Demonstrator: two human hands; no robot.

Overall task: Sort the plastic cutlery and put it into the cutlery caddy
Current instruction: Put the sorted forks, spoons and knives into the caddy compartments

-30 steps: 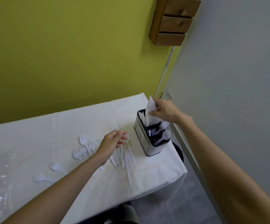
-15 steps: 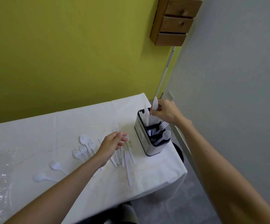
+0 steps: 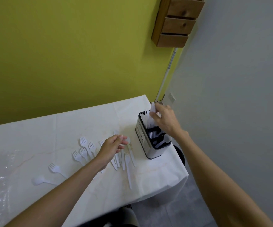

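Plastic cutlery [image 3: 128, 172] is still mostly loose on the white table [image 3: 67, 128]. Nearest, at about eight o'clock from the left hand [image 3: 113, 148], lie a lone spoon [image 3: 37, 180] and a single fork [image 3: 54, 168]. A cluster of forks [image 3: 83, 149] sits at nine o'clock, just beside the hand. That hand has barely shifted over the last second and hovers over the main pile with its fingers curled. A rounded spoon bowl [image 3: 128, 141] shows at the fingertips, but I cannot tell whether it is pinched or only lying beneath them.

Farther off, at two to three o'clock from the pile, stands the cutlery caddy [image 3: 144, 145] near the table's corner. The change is here. A second ago the right hand [image 3: 165, 118] held a broad white bundle above the far compartment; now white pieces stand inside it, and the fingers grip only one knife [image 3: 153, 108], its tip poking up past them. That batch looks nearly delivered. Most of the forks and spoons are still to be sorted, so the job is probably well short of half done.
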